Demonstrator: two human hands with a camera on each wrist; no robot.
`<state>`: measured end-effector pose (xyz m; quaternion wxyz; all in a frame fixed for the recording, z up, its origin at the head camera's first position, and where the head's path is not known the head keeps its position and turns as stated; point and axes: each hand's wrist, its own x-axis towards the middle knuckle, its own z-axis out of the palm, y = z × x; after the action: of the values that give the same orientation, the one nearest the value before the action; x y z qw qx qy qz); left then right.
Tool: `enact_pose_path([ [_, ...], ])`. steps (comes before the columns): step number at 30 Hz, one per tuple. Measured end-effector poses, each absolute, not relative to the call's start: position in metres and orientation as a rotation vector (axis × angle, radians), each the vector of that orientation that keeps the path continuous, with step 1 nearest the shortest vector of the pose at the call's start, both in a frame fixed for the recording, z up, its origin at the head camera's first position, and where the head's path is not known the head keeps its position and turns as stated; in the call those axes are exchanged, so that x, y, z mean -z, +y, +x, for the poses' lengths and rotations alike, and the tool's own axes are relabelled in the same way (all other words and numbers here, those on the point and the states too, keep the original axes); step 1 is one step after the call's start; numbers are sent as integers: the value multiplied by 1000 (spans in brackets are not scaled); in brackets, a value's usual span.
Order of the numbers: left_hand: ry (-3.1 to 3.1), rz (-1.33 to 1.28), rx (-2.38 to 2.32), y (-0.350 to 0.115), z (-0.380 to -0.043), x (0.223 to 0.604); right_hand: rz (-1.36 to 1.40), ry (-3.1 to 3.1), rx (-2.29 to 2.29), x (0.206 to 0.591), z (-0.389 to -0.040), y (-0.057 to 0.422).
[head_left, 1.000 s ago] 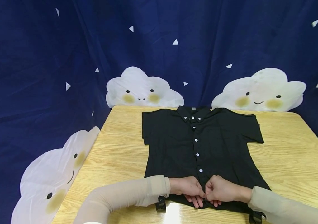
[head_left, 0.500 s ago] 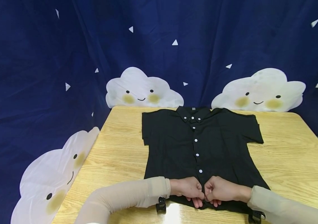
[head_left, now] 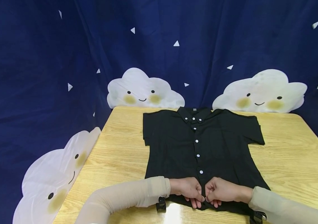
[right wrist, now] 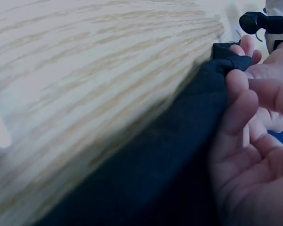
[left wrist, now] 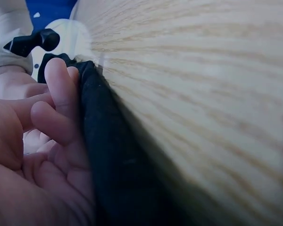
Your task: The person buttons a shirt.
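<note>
A black short-sleeved button-up shirt (head_left: 173, 146) lies spread front side up, collar at the far side and white buttons down the middle. Low on its front opening, near the hem, my left hand (head_left: 189, 189) pinches the cloth between thumb and index finger. Right beside it my right hand (head_left: 222, 190) pinches the other edge, fingertips almost meeting the left ones. In the left wrist view, the shirt's hem (left wrist: 106, 122) runs along my fingers. The right wrist view shows the gathered hem (right wrist: 221, 66) at both hands' fingertips; the pinched spot itself is mostly hidden.
The shirt lies on a pale wooden table (head_left: 116, 152), with bare wood to both sides. A dark blue curtain (head_left: 159, 40) with smiling white clouds (head_left: 144, 82) hangs behind the table and along its left. Black straps (head_left: 161, 203) sit at both sleeved wrists.
The head view has shifted very slightly. Both hands stay at the same spot on the shirt's front opening, with only tiny finger movements.
</note>
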<state>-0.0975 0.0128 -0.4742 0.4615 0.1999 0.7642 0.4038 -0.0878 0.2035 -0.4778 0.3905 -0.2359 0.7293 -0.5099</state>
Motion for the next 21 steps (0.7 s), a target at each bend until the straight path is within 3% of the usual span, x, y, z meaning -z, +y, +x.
enact_pose_path([
  [6, 1908, 489, -948, 13, -97, 474, -823, 1825, 1303, 483, -89, 206],
  [21, 1891, 468, -988, 15, -99, 476, -990, 1851, 1194, 484, -95, 212],
])
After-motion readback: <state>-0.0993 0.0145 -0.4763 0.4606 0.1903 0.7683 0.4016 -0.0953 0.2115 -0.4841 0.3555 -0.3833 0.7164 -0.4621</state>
